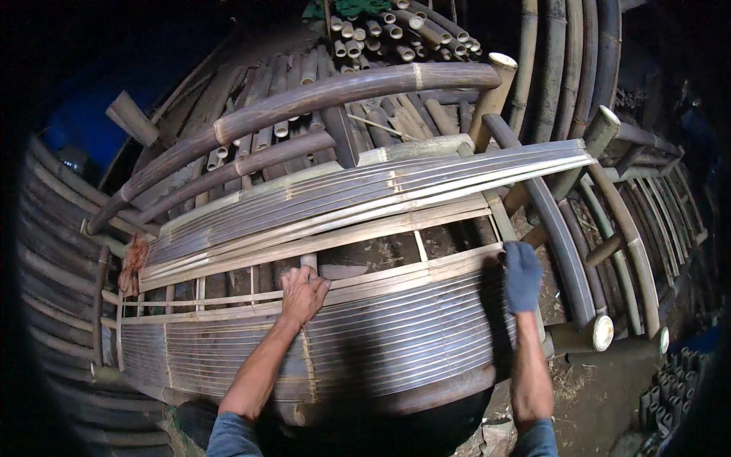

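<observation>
A bamboo bench frame lies before me, its near half covered by a row of narrow bamboo slats [396, 335]. My left hand [303, 295] is bare, fingers curled over the pale bamboo slat [373, 286] at that row's far edge. At the slat's right end, my right hand [522, 278] in a grey glove is closed around the tip; its fingertips are partly hidden. Beyond an open gap, a bundle of loose bamboo strips [365, 199] rests across the seat's far side. Reddish fibre [134, 263] sits by their left end.
A thick bamboo backrest rail [327, 93] arches behind the seat, joined to a post [495, 95] at right. Cut bamboo tubes [396, 32] are piled behind. Another bamboo frame [636, 236] stands at right, and stacked poles [57, 305] line the left. Short tubes [674, 392] gather at lower right.
</observation>
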### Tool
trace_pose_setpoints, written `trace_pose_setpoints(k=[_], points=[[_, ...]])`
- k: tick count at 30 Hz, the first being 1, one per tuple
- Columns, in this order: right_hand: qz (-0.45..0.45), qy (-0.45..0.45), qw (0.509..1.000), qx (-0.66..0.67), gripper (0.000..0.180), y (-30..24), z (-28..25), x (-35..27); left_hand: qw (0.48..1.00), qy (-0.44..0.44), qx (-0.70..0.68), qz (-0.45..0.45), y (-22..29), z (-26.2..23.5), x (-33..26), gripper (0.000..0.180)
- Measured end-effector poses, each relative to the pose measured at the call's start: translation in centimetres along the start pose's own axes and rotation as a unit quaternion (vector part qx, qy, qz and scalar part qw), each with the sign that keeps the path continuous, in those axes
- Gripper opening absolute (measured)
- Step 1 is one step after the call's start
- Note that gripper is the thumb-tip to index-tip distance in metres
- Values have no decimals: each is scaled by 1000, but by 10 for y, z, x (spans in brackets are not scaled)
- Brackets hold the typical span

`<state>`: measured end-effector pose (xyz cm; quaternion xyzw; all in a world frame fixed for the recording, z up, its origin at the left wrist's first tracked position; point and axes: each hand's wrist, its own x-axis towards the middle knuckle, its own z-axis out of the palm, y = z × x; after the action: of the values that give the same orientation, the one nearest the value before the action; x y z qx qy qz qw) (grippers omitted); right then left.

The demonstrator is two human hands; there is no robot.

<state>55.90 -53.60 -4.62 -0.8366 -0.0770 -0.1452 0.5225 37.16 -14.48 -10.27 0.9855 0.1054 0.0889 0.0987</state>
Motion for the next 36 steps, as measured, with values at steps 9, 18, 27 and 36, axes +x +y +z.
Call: trace_pose_setpoints(k=[9,18,27,36], points=[[-216,-128,950,-187,15,-150,-154,-15,994,-98,-42,13,131,33,42,86],[-395,-125,884,-217,11,-223,-152,14,970,-206,-109,-63,198,35,93,92],[-161,-158,849,-477,20,-18,-28,101,930,-279,-239,-9,148,92,145,37],[-3,-574,766,-290,31,87,179,71,901,-283,-325,-47,130,132,154,43]])
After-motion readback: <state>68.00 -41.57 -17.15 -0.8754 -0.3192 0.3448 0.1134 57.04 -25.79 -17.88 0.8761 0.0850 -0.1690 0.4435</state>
